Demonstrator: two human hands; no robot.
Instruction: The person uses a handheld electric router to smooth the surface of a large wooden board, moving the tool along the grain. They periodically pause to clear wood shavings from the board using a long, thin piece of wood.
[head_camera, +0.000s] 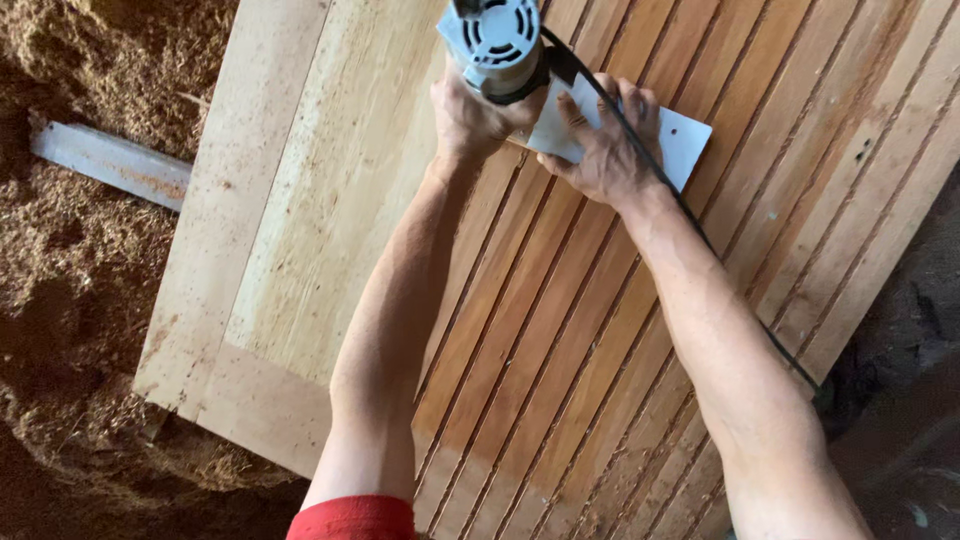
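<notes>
My left hand (470, 118) grips the grey router (497, 40) near the panel's (560, 330) far edge; my right hand (603, 140) lies flat, pressing its white base (683, 140) down. It looks heavy and rigid, best held by body and base.

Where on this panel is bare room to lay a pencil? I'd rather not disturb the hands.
The plain pale board left of the left hand is bare, as are the grooved slats between the forearms. It is crowded around the power tool, its white base plate, right hand and black cord.
</notes>
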